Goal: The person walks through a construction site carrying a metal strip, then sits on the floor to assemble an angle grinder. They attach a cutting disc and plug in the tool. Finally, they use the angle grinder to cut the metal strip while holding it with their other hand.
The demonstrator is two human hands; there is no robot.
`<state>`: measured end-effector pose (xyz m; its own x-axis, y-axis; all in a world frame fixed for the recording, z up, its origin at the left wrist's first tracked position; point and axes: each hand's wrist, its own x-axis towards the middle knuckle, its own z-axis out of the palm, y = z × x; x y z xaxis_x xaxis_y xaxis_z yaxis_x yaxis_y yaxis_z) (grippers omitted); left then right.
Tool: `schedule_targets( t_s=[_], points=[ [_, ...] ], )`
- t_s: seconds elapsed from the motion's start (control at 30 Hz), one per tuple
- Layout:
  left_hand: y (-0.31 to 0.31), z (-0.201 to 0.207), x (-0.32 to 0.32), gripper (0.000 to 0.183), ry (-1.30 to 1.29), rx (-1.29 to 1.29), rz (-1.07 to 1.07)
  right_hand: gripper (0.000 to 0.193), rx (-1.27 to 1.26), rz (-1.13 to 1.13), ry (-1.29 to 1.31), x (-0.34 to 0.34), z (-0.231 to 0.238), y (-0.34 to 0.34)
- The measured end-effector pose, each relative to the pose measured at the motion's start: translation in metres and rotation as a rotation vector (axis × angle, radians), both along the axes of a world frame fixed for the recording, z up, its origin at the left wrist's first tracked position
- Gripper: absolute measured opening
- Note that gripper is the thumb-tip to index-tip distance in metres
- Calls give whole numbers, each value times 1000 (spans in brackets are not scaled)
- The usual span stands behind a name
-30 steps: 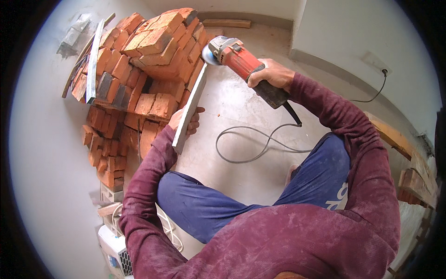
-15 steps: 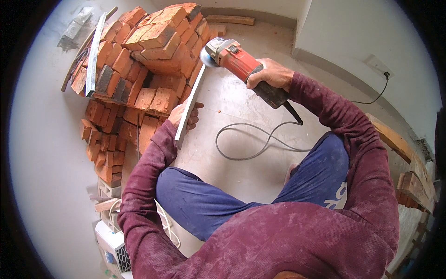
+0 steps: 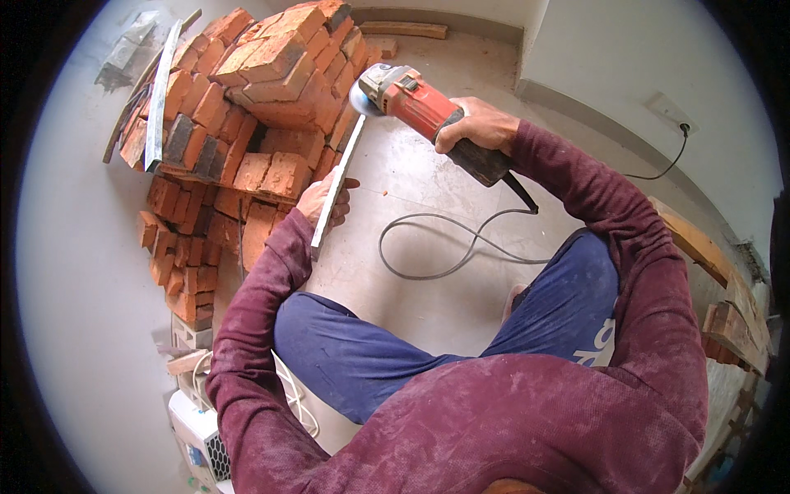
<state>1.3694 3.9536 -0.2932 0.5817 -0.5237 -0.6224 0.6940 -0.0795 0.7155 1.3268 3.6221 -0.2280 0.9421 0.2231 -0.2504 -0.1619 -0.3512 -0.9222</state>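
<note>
My right hand [image 3: 477,128] is wrapped round the dark rear body of a red and grey angle grinder [image 3: 420,107]. The grinder's round disc [image 3: 360,99] is at the far end of a narrow, light-coloured strip [image 3: 339,188]; whether disc and strip touch I cannot tell. My left hand [image 3: 325,202] grips the strip around its middle, fingers curled past its right side. The strip slants from near my left knee up to the disc. A grey power cord [image 3: 424,278] trails from the grinder and loops on the floor.
A tall pile of orange bricks [image 3: 276,62] rises close by my left hand, with a long pale bar [image 3: 160,99] leaning on it. At right, a wall socket [image 3: 671,111] has a plug in it. Wooden planks [image 3: 699,243] lie by the right wall. A white box-shaped appliance [image 3: 193,432] stands lower left.
The view has shifted very slightly. Both hands, the grinder and the strip keep nearly the same places relative to each other.
</note>
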Motion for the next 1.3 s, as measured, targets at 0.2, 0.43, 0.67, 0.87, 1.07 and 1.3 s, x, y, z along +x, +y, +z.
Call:
schedule_targets(
  t_s=[0.2, 0.43, 0.67, 0.87, 1.07, 1.3],
  points=[
    [0, -3, 2, 56, 8, 1, 26, 44, 0, 16, 20, -2, 1, 3],
    [3, -5, 3, 54, 4, -27, 22, 43, -25, 28, 6, -1, 2, 2],
    [-1, -3, 3, 54, -1, 5, 12, 43, -18, -2, 15, 4, -7, 2],
    [3, -7, 4, 52, 30, -19, 38, 47, -59, 96, 30, -2, 3, 5],
    [2, -5, 4, 52, 61, -26, 50, 40, 1, 20, 24, 4, -5, 3],
    [5, -9, 5, 54, 27, -30, 28, 43, 11, 47, 37, 1, -3, 5]
  ],
)
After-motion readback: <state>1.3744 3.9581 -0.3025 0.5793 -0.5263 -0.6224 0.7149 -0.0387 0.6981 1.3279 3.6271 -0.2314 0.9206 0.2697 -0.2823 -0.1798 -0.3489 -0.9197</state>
